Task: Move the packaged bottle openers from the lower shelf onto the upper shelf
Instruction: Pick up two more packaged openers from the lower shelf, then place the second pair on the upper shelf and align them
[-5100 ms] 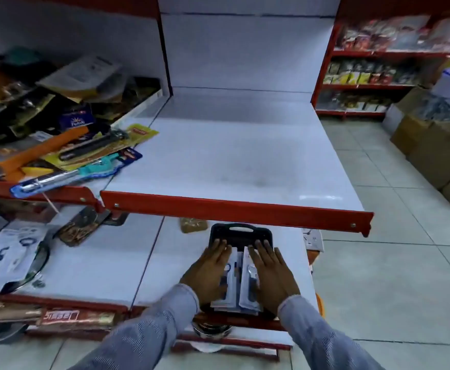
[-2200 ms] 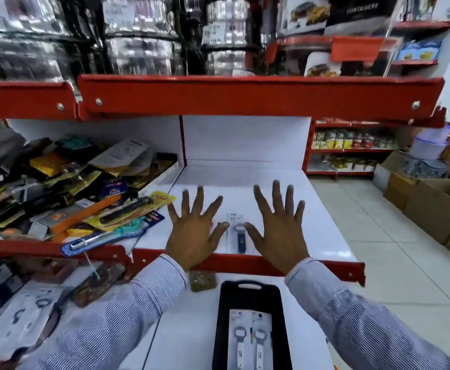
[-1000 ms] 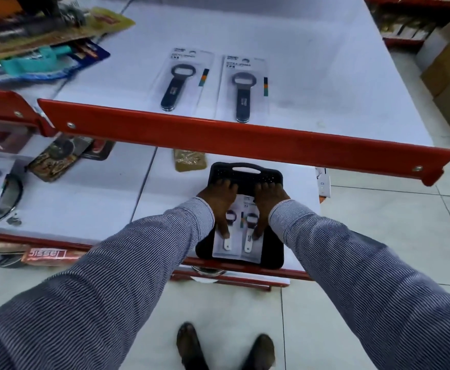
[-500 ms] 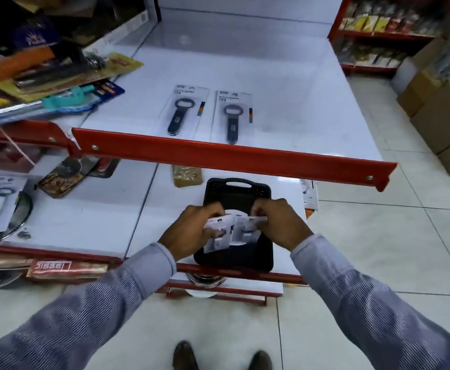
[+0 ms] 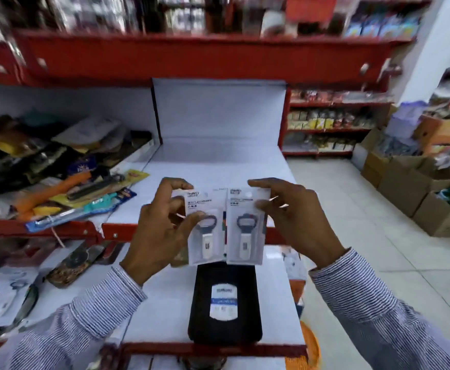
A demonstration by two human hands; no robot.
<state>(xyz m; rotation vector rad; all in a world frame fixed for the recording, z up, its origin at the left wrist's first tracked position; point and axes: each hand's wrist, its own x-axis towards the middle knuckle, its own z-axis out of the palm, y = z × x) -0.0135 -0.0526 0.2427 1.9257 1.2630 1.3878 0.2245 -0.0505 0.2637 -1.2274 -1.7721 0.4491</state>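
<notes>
My left hand (image 5: 159,231) pinches a packaged bottle opener with a white handle (image 5: 205,233) by its left edge. My right hand (image 5: 295,220) pinches a second white-handled packaged opener (image 5: 245,231) by its upper right corner. Both packs hang upright side by side in the air, in front of the red front rail of the upper shelf (image 5: 218,169). They hide the part of the shelf behind them. Below them a black tray (image 5: 225,329) with a label lies on the lower shelf (image 5: 159,311).
The left bay of the upper shelf holds a heap of packaged kitchen tools (image 5: 66,188). More packaged goods (image 5: 7,297) lie on the lower shelf at left. Cardboard boxes (image 5: 415,188) stand on the tiled floor at right. A higher red shelf (image 5: 191,54) spans overhead.
Both hands have lifted the two white-handled packs off the black tray up to the level of the upper shelf's front edge. My head has tilted up, and the view is blurred.
</notes>
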